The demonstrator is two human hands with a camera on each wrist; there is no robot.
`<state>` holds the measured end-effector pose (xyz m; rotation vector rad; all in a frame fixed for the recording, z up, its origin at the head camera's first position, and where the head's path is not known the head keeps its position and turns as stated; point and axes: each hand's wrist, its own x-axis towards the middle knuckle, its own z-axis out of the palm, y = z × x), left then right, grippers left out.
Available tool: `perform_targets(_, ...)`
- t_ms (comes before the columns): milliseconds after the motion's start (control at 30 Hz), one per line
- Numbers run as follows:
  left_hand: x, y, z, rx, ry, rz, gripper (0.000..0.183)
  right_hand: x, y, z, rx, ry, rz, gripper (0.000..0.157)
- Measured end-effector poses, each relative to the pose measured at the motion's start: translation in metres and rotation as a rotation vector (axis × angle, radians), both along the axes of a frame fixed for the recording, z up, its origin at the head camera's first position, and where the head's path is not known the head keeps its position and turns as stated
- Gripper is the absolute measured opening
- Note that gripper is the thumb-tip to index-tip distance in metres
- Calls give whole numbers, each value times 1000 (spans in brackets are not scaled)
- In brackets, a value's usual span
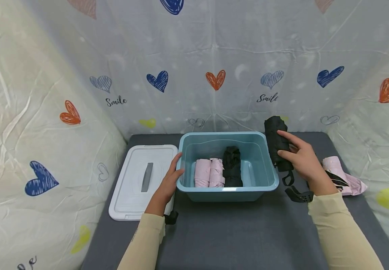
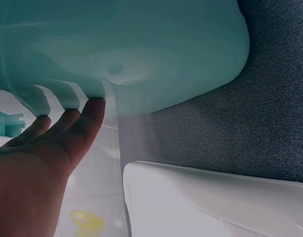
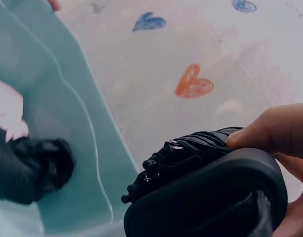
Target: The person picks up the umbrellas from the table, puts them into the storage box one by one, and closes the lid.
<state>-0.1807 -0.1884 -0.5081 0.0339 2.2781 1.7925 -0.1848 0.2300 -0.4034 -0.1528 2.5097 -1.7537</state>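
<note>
A black umbrella (image 1: 273,140) sits between the right fingers (image 1: 292,138).

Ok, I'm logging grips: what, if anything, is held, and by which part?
The right hand holds the folded black umbrella by its fabric body. The left hand only touches the side of the blue bin.

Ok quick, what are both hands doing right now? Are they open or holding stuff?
Left hand: open, fingers against the blue bin.
Right hand: closed, holding the black folded umbrella.
</note>
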Motion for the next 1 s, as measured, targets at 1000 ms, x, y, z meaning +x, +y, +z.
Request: perform_targets(1000, 8, 2, 19, 17, -36, -22, 55, -48, -66, -25, 240, -29, 182, 58)
